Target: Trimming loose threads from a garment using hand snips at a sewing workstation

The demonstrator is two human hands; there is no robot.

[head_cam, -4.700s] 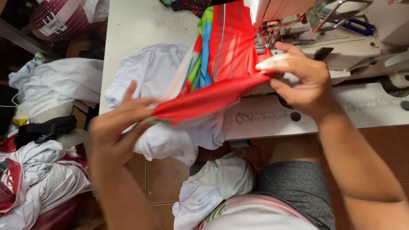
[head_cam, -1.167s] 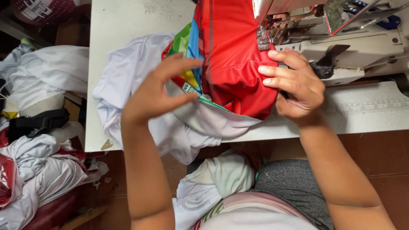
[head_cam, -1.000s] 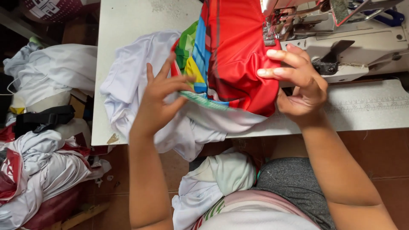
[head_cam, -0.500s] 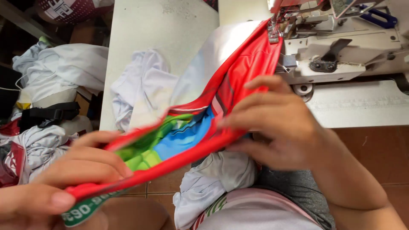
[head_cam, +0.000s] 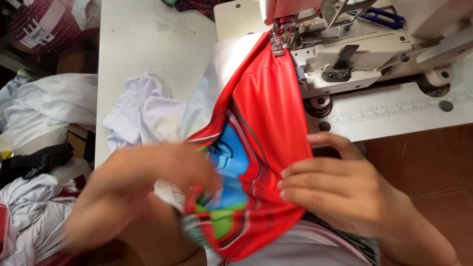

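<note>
1. At the far left, a heap of white garments (head_cam: 34, 113) is seen beside the table (head_cam: 143, 44).
2. The left hand (head_cam: 143, 187) is blurred; whether it grips anything cannot be told.
3. The red garment (head_cam: 266, 128) is stretched from lap to presser foot, its seam judged only partly sewn.
4. Its lower edge is pinched by the right hand (head_cam: 340, 189).
5. The sewing machine (head_cam: 354, 54) is mounted at the right.

Bare forearms, grey shorts (head_cam: 345, 239), pinkish top (head_cam: 305, 251)
</note>
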